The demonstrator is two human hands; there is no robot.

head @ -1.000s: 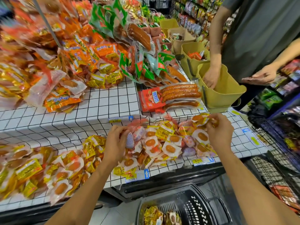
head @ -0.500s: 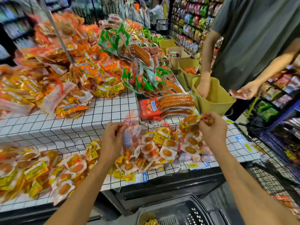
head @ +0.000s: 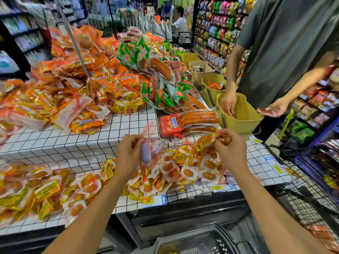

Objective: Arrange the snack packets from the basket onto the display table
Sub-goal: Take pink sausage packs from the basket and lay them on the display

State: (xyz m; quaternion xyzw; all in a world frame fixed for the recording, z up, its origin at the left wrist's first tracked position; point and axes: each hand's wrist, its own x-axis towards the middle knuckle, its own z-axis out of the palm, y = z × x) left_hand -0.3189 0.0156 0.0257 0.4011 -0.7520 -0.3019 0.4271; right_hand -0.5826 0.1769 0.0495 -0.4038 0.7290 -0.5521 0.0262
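Well under way, I judge: a heap of sausage snack packets [head: 185, 172] lies on the checked worktop [head: 73, 149] at 12 o'clock, while the basket [head: 218, 242] at 6 o'clock holds more (too dim to count). The left hand [head: 128, 154] pinches one netted bundle [head: 150, 151], the right hand [head: 231, 153] pinches one yellow packet [head: 205, 142], both just above the heap.

Bare tiled table [head: 82, 142] lies open between the rear orange heap [head: 102, 83] and the front packets [head: 45, 189], while a sausage pack [head: 189, 121] and yellow bin [head: 244, 114] crowd the right side.
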